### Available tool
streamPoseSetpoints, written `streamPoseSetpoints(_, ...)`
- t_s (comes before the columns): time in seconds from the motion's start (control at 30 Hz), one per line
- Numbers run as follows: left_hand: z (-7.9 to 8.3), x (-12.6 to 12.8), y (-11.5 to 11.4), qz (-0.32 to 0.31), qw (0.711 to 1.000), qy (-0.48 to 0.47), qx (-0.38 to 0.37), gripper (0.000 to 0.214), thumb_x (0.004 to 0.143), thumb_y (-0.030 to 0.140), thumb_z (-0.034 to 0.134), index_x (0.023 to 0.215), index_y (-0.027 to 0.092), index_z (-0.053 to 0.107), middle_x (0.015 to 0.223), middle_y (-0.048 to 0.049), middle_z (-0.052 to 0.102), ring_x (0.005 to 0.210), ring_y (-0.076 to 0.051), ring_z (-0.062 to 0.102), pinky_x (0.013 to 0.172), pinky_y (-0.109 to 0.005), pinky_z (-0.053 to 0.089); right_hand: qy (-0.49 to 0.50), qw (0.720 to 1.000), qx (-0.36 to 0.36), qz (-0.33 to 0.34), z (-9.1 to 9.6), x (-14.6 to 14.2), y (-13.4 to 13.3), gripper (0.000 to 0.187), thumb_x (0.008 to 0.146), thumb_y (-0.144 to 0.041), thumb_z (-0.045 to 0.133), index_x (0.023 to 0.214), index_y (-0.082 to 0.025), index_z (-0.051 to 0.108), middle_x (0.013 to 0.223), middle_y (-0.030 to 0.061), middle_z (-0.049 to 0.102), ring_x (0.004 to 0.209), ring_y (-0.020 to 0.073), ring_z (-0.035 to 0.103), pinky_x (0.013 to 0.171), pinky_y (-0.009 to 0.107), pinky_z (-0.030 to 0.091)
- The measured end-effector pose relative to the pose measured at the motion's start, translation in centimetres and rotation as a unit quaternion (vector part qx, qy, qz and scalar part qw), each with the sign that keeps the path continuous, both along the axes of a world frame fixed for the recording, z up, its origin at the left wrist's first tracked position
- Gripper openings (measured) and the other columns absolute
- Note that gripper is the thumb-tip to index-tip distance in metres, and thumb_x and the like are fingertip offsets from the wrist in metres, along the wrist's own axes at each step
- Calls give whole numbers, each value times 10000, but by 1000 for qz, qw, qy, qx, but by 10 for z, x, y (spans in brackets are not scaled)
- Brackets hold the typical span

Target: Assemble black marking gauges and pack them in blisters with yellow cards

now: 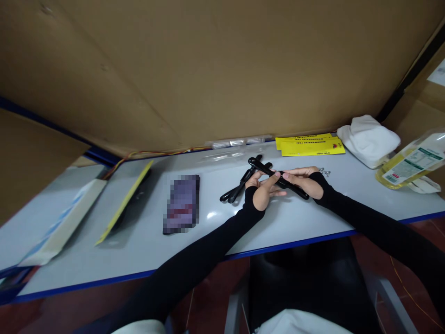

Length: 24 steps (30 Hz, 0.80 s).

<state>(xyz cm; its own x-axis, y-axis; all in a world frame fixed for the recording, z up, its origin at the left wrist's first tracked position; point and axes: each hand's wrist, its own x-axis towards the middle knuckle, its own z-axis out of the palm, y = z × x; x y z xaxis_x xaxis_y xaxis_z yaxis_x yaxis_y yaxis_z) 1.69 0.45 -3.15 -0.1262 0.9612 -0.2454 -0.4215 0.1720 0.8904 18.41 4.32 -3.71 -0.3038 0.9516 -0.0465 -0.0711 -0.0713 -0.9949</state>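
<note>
My left hand (pixel 262 189) and my right hand (pixel 301 180) meet over the white table (pixel 139 241), both in black sleeves. Together they grip a long black plastic bar (pixel 264 168) that runs from upper left to lower right between them. The left fingers curl around its middle, and the right hand closes on its lower end. A second black piece (pixel 236 189) with rounded ends lies on the table just left of my left hand. A few small metal screws (pixel 325 172) sit beside my right hand.
Yellow printed cards (pixel 309 144) and clear plastic packaging (pixel 236 142) lie at the table's back edge. A white cloth (pixel 368 140) and a bottle of yellow liquid (pixel 410 162) are at the right. A blurred dark phone (pixel 181 204), a yellow-edged sleeve (pixel 121 204) and a white box (pixel 59 222) lie left. Cardboard walls stand behind.
</note>
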Motion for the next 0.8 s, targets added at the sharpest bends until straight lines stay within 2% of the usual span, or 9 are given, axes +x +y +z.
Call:
streamPoseSetpoints(0.2, 7, 1, -5, 9, 1000, 3, 7, 533, 621, 374, 985, 969, 165, 640, 764, -63, 788, 600, -217, 761, 578, -357, 680, -5, 1000, 26, 0, 1, 0, -2, 439, 675, -544, 927, 990, -242, 872, 988, 66, 848, 907, 243, 803, 927, 430, 649)
streamPoseSetpoints(0.3, 10, 1, -7, 10, 1000, 7, 7, 520, 625, 367, 987, 963, 167, 646, 770, -66, 789, 633, -234, 775, 590, -363, 682, -8, 999, 49, 2, 3, 0, -3, 432, 711, -544, 900, 1011, -235, 871, 1002, 66, 848, 946, 245, 797, 935, 413, 641)
streamPoseSetpoints(0.5, 9, 3, -7, 10, 1000, -2, 17, 551, 618, 391, 996, 983, 165, 650, 773, -66, 794, 726, -279, 809, 730, -453, 704, -23, 998, 50, 1, 2, 1, -2, 417, 727, -539, 888, 1010, -233, 875, 957, 69, 842, 905, 236, 780, 870, 393, 638)
streamPoseSetpoints(0.67, 9, 1, -6, 11, 1000, 14, 23, 522, 629, 389, 989, 965, 164, 660, 766, -72, 799, 664, -253, 792, 654, -396, 694, -30, 997, 73, 8, 4, 2, -2, 411, 759, -529, 865, 1030, -221, 875, 936, 63, 821, 818, 187, 730, 793, 350, 600)
streamPoseSetpoints(0.8, 13, 0, -7, 15, 999, 11, 29, 513, 636, 386, 989, 960, 160, 661, 768, -71, 799, 672, -254, 796, 650, -382, 693, -32, 996, 76, 31, 6, 3, 0, 491, 781, -574, 828, 1100, -203, 862, 920, 60, 809, 773, 175, 697, 749, 344, 575)
